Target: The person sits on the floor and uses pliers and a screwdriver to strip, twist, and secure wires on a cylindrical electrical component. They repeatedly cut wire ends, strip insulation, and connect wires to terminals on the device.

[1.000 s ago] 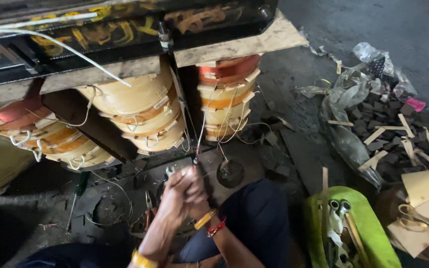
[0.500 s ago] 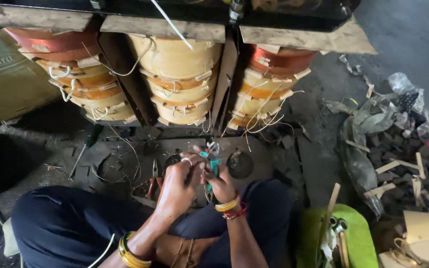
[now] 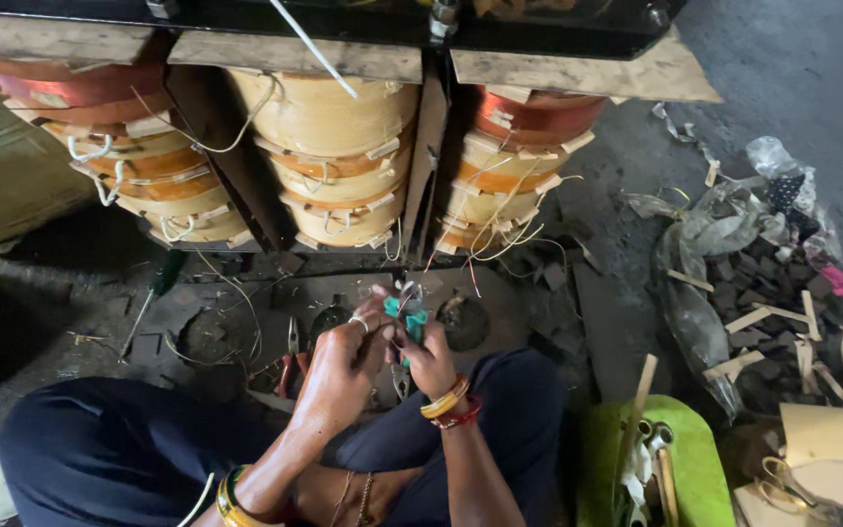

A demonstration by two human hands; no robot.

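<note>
Below the three tan wound coils (image 3: 329,161), the right hand (image 3: 431,356) gripped teal-handled pliers (image 3: 408,322); the left hand's (image 3: 339,366) fingers pinched thin wire. Stripping seemed underway.

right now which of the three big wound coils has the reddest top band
The right coil: its top band is deep red-orange. The middle coil, just above the hands, is pale yellow throughout, and the left coil has a duller orange top.

ahead of the hands, three wound coils (image 3: 329,161) wall off the front. pliers (image 3: 292,356) and loose wires (image 3: 231,293) litter the floor between. wood scraps (image 3: 773,312) crowd the right; the left floor lies more open.
</note>
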